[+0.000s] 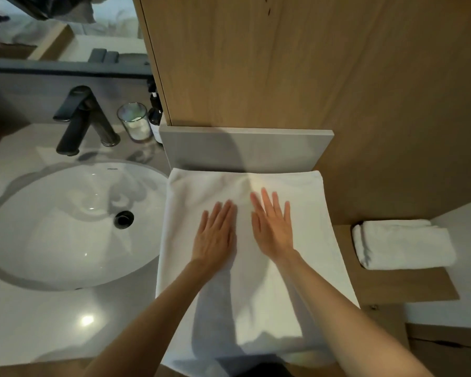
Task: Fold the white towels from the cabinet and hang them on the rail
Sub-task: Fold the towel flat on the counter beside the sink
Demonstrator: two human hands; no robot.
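Pale stone counter (38, 322) runs beside a wooden cabinet (256, 63), with an oval white sink (65, 227) set into it at the left; a black faucet (76, 121) stands behind the basin, and a glass tumbler (135, 122) and a dark bottle (155, 118) sit just beside the cabinet's edge. On the counter to the right of the sink lies a white towel (297, 268), spread flat in a long rectangle; its far edge is a soft rounded fold touching the grey backsplash (245, 148), and its near edge droops over the counter's front; the cloth looks smooth and plush, with faint creases near the middle. Both hands rest on it side by side, palms down, fingers straight and gripping nothing: the left hand (215, 235) with fingers close together, the right hand (273, 227) with fingers slightly spread. Well apart to the right, a second folded towel (403, 244) lies on a lower wooden shelf (419, 284).
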